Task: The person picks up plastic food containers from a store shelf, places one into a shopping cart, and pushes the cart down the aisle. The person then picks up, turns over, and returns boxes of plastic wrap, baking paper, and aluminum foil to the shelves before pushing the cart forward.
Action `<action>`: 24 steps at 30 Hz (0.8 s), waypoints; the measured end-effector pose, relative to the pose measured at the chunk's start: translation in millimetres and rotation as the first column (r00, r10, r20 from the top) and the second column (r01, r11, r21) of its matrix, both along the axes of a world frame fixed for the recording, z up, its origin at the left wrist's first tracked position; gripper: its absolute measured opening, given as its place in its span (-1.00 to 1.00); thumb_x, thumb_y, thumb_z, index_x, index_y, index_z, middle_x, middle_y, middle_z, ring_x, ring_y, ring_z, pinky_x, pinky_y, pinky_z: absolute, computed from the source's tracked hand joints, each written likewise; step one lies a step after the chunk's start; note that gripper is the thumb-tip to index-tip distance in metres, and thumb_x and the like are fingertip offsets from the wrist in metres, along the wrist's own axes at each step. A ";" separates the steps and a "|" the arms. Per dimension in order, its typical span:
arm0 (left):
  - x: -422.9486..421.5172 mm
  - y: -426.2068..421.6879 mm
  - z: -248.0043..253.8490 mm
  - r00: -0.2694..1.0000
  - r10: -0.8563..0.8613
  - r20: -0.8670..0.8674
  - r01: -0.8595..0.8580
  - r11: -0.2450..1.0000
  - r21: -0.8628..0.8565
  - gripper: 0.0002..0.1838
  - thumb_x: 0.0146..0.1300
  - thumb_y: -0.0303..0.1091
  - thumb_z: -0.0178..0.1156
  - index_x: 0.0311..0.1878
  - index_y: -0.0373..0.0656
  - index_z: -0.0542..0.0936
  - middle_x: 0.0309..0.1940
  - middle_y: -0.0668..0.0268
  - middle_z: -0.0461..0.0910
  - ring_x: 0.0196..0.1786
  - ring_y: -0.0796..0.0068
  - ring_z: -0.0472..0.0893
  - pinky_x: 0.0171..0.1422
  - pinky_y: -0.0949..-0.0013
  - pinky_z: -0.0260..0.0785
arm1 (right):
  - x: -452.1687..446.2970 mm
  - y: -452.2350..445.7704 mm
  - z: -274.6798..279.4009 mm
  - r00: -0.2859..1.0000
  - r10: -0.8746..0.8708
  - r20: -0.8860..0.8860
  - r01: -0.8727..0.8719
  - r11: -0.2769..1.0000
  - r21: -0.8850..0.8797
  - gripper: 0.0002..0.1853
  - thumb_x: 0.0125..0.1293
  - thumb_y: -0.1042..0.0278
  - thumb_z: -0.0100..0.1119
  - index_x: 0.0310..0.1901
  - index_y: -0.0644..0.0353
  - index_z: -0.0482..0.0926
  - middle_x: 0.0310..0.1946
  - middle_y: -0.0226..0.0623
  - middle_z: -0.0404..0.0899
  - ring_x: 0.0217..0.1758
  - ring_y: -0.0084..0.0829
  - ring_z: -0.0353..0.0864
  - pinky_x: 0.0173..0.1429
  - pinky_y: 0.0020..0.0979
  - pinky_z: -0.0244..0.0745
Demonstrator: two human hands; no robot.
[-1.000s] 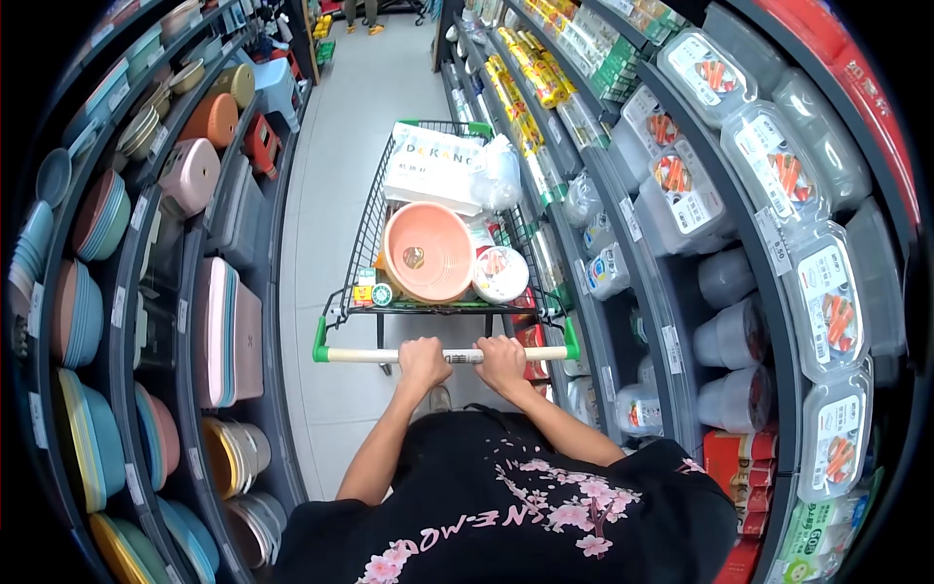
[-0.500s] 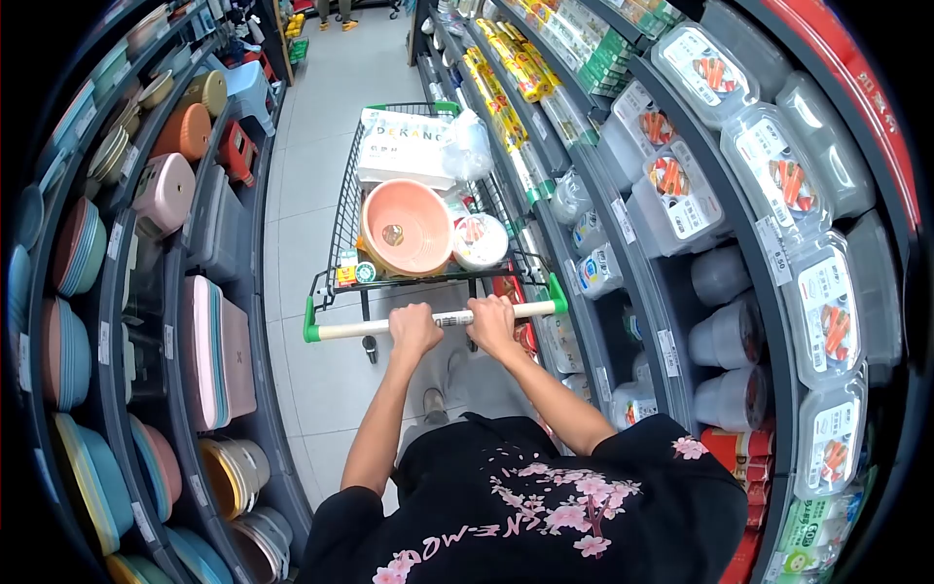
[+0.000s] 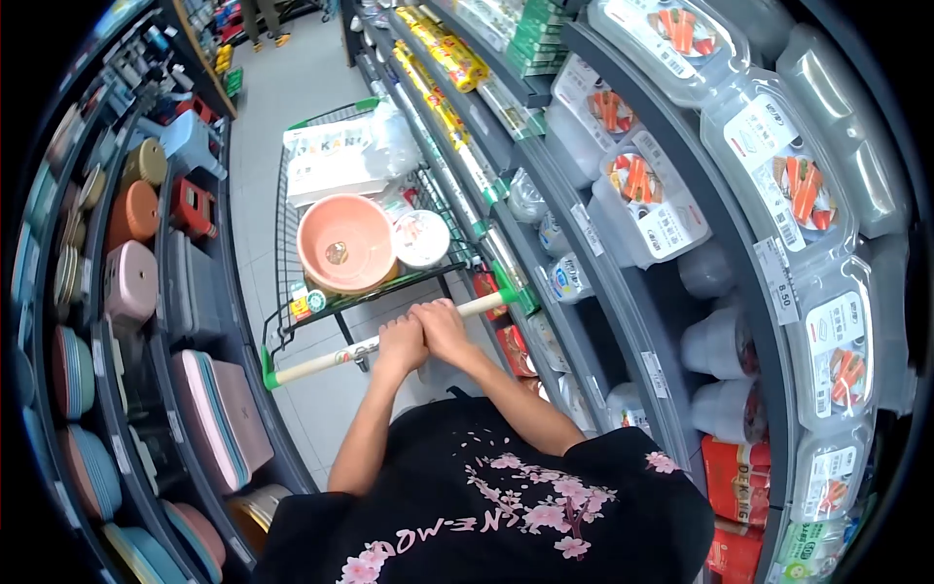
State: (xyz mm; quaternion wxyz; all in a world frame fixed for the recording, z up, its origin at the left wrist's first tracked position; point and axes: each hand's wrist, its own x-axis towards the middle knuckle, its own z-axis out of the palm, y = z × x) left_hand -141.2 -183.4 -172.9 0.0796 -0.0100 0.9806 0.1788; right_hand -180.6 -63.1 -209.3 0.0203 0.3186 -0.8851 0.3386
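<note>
My left hand (image 3: 401, 345) is wrapped round the pale handlebar (image 3: 326, 364) of a black wire shopping cart (image 3: 282, 243). Right beside it, touching it, my right hand (image 3: 441, 331) is closed on the same bar near its middle. In the cart sits a peach-coloured plastic tub (image 3: 316, 238) with a sticker on its inner bottom. A round container with a white lid (image 3: 421, 239) is next to the tub. Farther forward lie a white printed pack (image 3: 331, 165) and a clear plastic bag (image 3: 392, 141). Small boxes (image 3: 306, 300) are at the near left corner.
Shelves line both sides of the aisle. Plastic food containers (image 3: 778, 180) and yellow rolls (image 3: 443, 49) are on the right, close to the cart. Basins (image 3: 92, 472) and storage bins (image 3: 229, 414) fill the left. A person's legs (image 3: 261, 21) show at the far end.
My hands have come together on the handlebar, having been apart before. The view has turned, so the cart appears farther left and tilted, and the right shelf looks nearer.
</note>
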 end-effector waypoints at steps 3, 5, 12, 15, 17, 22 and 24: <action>-41.4 7.7 23.6 0.948 -0.254 0.190 0.261 0.965 -0.012 -0.72 0.04 -0.36 0.21 -0.21 -0.35 0.62 -0.24 -0.07 0.67 -0.13 -0.06 0.68 0.01 0.04 0.54 | -13.8 23.5 17.0 0.988 -0.033 0.151 0.046 0.995 -0.087 -0.69 0.11 0.54 0.13 -0.06 0.20 0.57 -0.14 -0.09 0.66 0.06 -0.09 0.59 0.36 -0.07 0.27; -61.5 15.9 35.0 0.908 -0.325 0.266 0.339 0.941 -0.009 -0.72 0.04 -0.35 0.22 -0.22 -0.33 0.63 -0.27 -0.07 0.68 -0.14 -0.02 0.69 0.01 0.05 0.54 | -21.3 34.2 23.1 0.985 -0.074 0.157 0.099 0.983 -0.153 -0.64 0.10 0.57 0.13 -0.01 0.22 0.57 -0.07 -0.04 0.65 0.11 -0.07 0.58 0.43 -0.07 0.23; -134.7 45.9 74.1 0.714 -0.694 0.091 0.662 0.712 0.234 -0.70 0.10 -0.21 0.29 -0.20 -0.23 0.69 -0.31 0.04 0.71 -0.19 0.02 0.71 -0.04 0.14 0.55 | -34.9 91.9 67.6 0.857 -0.295 0.422 0.415 0.881 -0.227 -0.65 0.26 0.45 0.17 0.10 0.23 0.55 -0.09 -0.04 0.67 0.00 -0.03 0.66 0.08 -0.18 0.55; -166.8 86.0 117.4 0.750 -0.652 -0.115 0.580 0.563 0.589 -0.67 0.21 -0.24 0.30 -0.02 -0.21 0.66 -0.28 0.09 0.71 -0.19 0.18 0.72 -0.04 0.23 0.53 | -30.9 122.1 130.8 0.727 -0.613 0.311 0.682 0.590 -0.431 -0.76 0.42 0.36 0.15 0.05 0.22 0.59 -0.16 -0.17 0.73 -0.14 -0.30 0.75 -0.05 -0.35 0.58; -184.8 118.5 134.6 0.809 -0.500 -0.308 0.554 0.477 0.682 -0.57 0.22 -0.27 0.36 0.13 -0.21 0.59 -0.19 0.11 0.69 -0.15 0.29 0.69 -0.03 0.27 0.51 | -26.6 144.6 156.8 0.574 -0.778 0.256 0.724 0.335 -0.603 -0.79 0.38 0.48 0.20 0.01 0.29 0.59 -0.25 -0.28 0.72 -0.18 -0.56 0.68 -0.03 -0.45 0.53; -227.0 177.7 181.0 0.832 -0.210 -0.514 0.539 0.526 0.658 0.00 -0.04 -0.18 0.59 0.45 -0.12 0.26 0.10 0.08 0.41 0.08 0.31 0.54 -0.03 0.36 0.50 | -38.5 178.3 214.0 0.110 -0.989 -0.100 0.674 0.148 -0.724 -0.39 0.25 0.41 0.37 0.27 0.35 0.32 0.07 -0.08 0.46 0.17 -0.29 0.45 0.28 -0.28 0.32; -241.9 190.4 182.9 0.839 -0.236 -0.491 0.533 0.540 0.651 0.12 -0.14 -0.10 0.63 0.47 -0.18 0.20 0.06 0.04 0.37 0.09 0.21 0.50 -0.01 0.30 0.48 | -48.4 193.8 217.0 0.045 -0.987 -0.157 0.761 0.135 -0.635 -0.29 0.20 0.33 0.43 0.29 0.39 0.28 0.18 0.06 0.35 0.27 -0.10 0.36 0.38 -0.18 0.22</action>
